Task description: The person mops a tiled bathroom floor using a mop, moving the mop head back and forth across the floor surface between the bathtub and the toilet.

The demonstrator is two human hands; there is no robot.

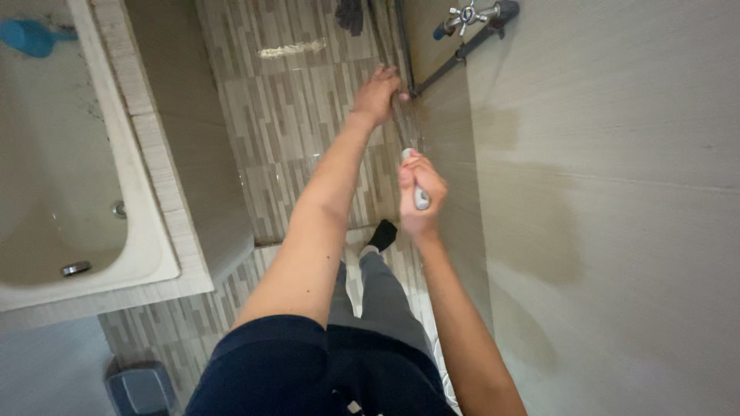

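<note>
My left hand (376,94) is stretched far forward, its fingers closed around a thin dark hose (406,73) that runs along the foot of the beige wall (617,192). My right hand (418,202) is nearer, close to that wall, and is fisted around a short white and grey handle (421,198). Only the ends of the handle show above and below the fingers. A metal cross-handled tap (467,14) sticks out of the wall at the top, with a dark pipe slanting down from it toward my left hand. Darker wet patches mark the wall.
A white bathtub (146,200) with a tiled surround fills the left side, and a blue scoop (31,37) lies in it. The floor (293,108) has striped tiles. A grey bin (142,389) stands at the bottom left and a dark cloth (351,14) lies at the top. My grey-trousered leg and black sock (381,233) are below.
</note>
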